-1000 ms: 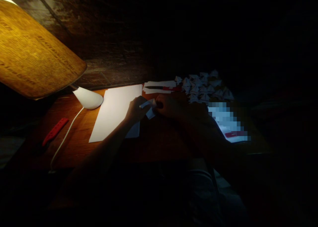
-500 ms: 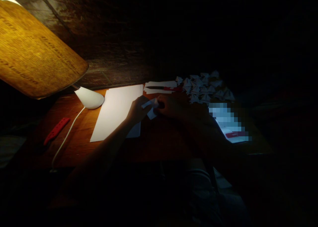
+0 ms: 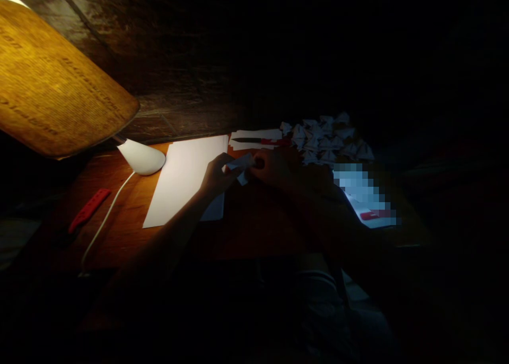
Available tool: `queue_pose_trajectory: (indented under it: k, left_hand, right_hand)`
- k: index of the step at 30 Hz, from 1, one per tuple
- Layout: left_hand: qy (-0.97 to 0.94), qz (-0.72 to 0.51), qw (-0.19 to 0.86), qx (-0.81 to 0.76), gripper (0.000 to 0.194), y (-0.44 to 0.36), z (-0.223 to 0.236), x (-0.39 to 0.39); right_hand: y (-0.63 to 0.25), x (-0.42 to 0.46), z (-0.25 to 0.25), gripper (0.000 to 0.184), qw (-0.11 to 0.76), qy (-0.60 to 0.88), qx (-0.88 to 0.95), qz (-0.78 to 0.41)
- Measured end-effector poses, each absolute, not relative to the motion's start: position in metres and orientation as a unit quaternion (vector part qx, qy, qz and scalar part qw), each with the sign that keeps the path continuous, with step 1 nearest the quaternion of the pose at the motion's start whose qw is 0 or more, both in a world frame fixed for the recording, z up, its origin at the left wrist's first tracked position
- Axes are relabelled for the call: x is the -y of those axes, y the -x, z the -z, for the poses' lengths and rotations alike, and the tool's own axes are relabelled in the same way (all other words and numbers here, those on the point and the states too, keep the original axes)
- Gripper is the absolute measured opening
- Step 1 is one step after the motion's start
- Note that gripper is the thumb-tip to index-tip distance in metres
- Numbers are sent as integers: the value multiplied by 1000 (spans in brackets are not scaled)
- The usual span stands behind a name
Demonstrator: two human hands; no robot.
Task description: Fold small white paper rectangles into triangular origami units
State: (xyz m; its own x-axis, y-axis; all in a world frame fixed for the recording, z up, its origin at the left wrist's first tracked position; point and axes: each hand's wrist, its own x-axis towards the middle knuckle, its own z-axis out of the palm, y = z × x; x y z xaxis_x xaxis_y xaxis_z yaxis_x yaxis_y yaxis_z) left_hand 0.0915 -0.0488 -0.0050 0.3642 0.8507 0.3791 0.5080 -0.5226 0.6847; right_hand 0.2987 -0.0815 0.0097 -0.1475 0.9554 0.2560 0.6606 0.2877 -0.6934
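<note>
Both of my hands meet over a dim wooden table and pinch a small white piece of paper between them. My left hand grips its left end with curled fingers. My right hand holds its right end, fingers closed. The paper is partly folded and sits just above the right edge of a stack of white sheets.
A pile of several small folded paper pieces lies at the back right. A knife with a red handle rests on paper strips behind my hands. A lit phone screen lies at right. A lamp base, its cable and a red ruler are at left.
The small paper has been turned and lifted slightly between my fingers; both hands stay in nearly the same place.
</note>
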Motion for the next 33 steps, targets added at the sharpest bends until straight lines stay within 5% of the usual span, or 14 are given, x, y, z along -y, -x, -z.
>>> queue_pose_trajectory:
  k: [6, 8, 19, 25, 33]
  left_hand:
    - [-764, -397, 279, -426, 69, -92, 14, 49]
    - [-759, -402, 286, -425, 74, -93, 16, 49]
    - [-764, -392, 256, -445, 60, -95, 14, 52]
    - [-759, -415, 214, -454, 35, -95, 8, 51]
    - [-806, -317, 187, -464, 23, -94, -3, 57]
  right_hand:
    - [-301, 83, -12, 7, 314, 579, 723, -207]
    - [-301, 84, -13, 3, 313, 580, 723, -205]
    - [-302, 83, -11, 6, 309, 600, 719, -168]
    - [-304, 81, -10, 8, 319, 592, 718, -181]
    - [-304, 82, -10, 15, 321, 585, 725, -171]
